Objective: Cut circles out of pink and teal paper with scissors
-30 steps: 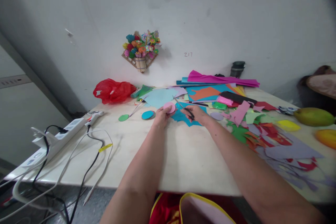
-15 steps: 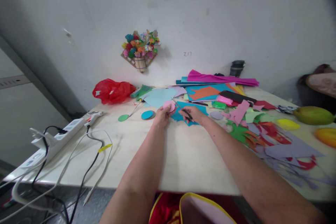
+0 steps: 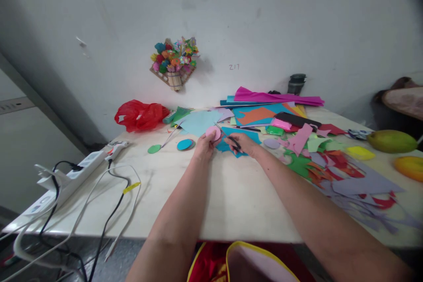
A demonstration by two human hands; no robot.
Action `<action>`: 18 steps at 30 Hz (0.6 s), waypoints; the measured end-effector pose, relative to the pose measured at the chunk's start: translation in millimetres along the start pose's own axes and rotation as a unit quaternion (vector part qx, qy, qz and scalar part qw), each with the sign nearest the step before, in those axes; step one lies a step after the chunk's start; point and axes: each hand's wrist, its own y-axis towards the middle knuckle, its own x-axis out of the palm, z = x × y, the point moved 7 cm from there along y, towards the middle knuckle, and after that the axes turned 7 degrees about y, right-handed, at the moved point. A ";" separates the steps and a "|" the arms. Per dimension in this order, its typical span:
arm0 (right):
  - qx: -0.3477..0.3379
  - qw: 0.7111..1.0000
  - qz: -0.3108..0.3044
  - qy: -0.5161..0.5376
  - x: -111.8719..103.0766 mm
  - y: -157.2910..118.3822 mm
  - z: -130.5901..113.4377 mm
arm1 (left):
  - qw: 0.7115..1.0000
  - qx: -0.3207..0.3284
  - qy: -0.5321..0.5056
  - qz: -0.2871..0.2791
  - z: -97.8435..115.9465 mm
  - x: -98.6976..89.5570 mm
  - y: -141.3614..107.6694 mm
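Near the middle of the table, my left hand [image 3: 205, 146] pinches a pink paper circle [image 3: 213, 133] by its lower left edge. Black-handled scissors [image 3: 234, 142] sit in my right hand [image 3: 240, 142], fingers wrapped round the handles. Their blades point up and left, close by the circle's right side; whether they touch the paper I cannot tell. Beneath both hands lies a jagged blue paper sheet [image 3: 228, 152]. Left of my left hand rests a small stack of paper circles [image 3: 185, 144], blue on top, and farther left a green circle [image 3: 154, 149].
Paper scraps [image 3: 333, 167] cover the table's right side, near a green mango-like fruit [image 3: 391, 141] and an orange one [image 3: 410, 167]. A red plastic bag [image 3: 140, 115] sits at the back left. A power strip [image 3: 71, 180] with cables runs along the left edge.
The view has shifted slightly. Both hands keep nearly the same pose, with the pink circle and the scissors still held close together.
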 end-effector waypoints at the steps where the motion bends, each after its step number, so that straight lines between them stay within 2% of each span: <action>1: 0.001 1.000 -0.001 0.003 0.4 0.0 0.1 | 1.000 -0.001 0.000 -0.001 -0.4 0.7 -0.2; 18: -0.010 1.000 -0.003 0.024 1.3 1.7 0.7 | 1.000 -0.005 -0.009 0.011 -1.2 1.9 -1.8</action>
